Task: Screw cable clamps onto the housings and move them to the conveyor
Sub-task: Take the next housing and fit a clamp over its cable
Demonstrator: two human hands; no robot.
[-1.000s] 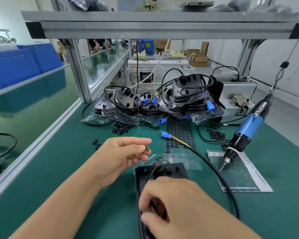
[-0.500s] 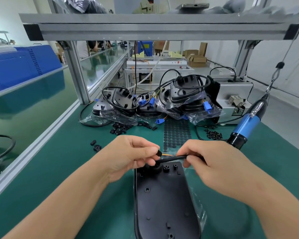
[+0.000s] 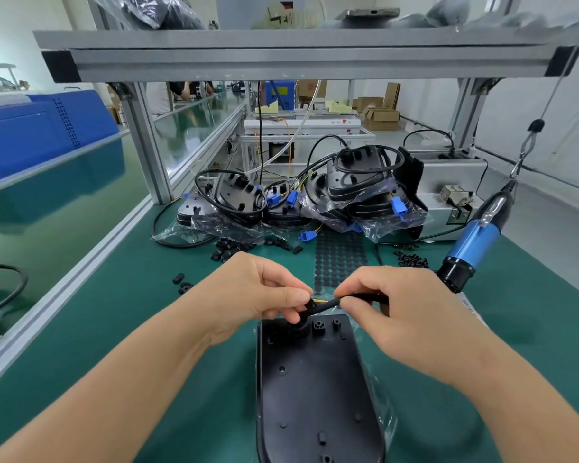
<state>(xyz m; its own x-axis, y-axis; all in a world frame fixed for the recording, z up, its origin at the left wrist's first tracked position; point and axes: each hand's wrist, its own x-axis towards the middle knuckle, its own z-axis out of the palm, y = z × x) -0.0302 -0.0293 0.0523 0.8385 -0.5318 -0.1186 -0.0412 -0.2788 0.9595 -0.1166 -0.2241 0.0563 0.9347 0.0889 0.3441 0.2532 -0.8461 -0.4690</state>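
Head view: hands [image 3: 261, 292] pinching cable [image 3: 328, 305]

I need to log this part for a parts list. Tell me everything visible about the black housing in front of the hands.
The black housing looks like matte moulded plastic, long with rounded corners. It lies flat on the green mat, inner face up, showing small bosses and holes, partly over clear plastic film. A black cable enters its far end, held by the left hand and right hand.

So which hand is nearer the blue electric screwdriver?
Right. The right hand pinches the black cable just beside the screwdriver; the left hand holds the cable end farther away, over the housing.
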